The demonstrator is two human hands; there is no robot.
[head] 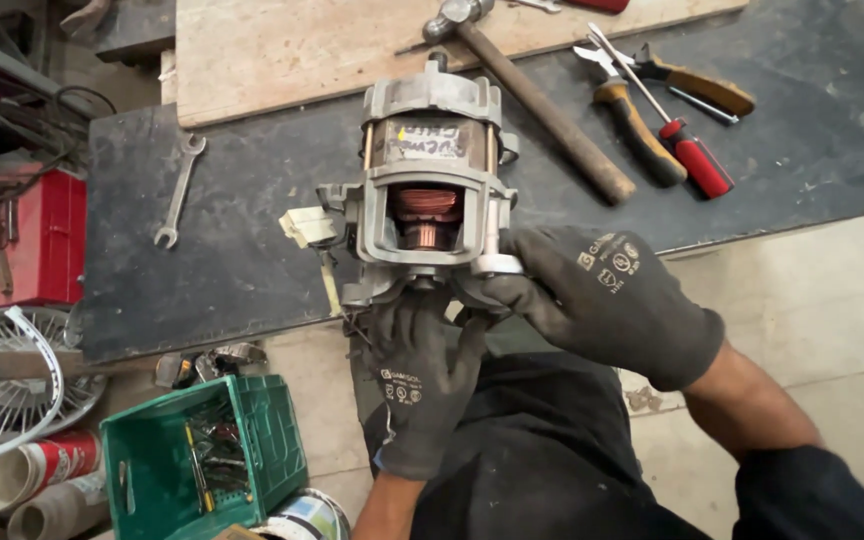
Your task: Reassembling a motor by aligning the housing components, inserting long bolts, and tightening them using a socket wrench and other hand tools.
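Over the bench, gloved fingers apparently gripping motor

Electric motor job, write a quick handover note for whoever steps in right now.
Left hand: gloved, gripping the electric motor from underneath at its near end.
Right hand: gloved, clamped on the motor's near right corner.
Motor: held at the near edge of the dark bench, housing assembled, copper winding visible through the opening.
Tools: hammer, pliers and red screwdriver lie behind right, wrench to the left, all untouched.
Done: nothing visibly taken apart.
Left: any opening of the housing.
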